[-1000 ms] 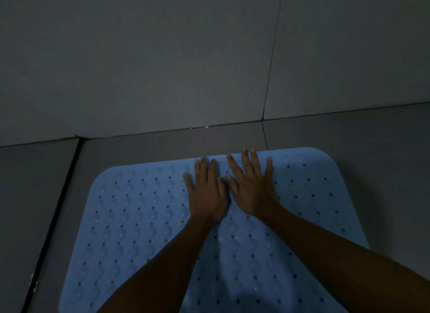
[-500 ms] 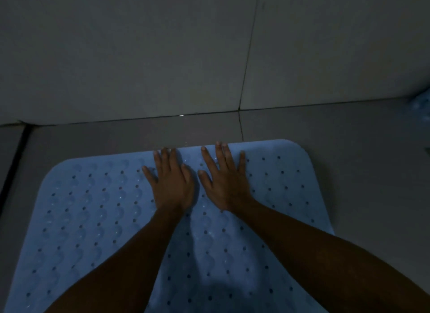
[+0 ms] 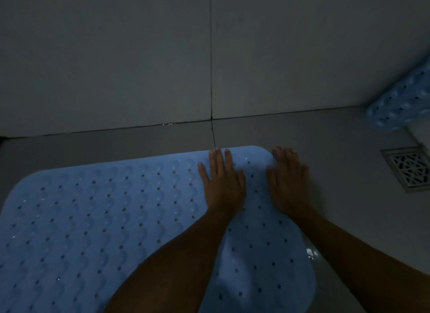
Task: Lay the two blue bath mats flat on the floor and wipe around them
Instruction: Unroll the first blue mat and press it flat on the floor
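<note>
A blue mat [image 3: 104, 219] lies flat on the floor [image 3: 337, 138] near the wall [image 3: 139, 56]. Both hands press its far right corner with straight fingers: left hand [image 3: 223, 184] on the mat, right hand [image 3: 288, 182] over its edge. A second mat [image 3: 402, 103] sits rolled at the floor's far right, beyond a drain [image 3: 407, 168].

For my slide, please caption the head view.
Both hands, left hand and right hand, press blue bath mat flat.

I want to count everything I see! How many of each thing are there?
Blue bath mats: 2, one flat mat on the floor and one second mat by the wall
Hands: 2, left hand and right hand
Floor drains: 1, floor drain
Total: 5
</note>
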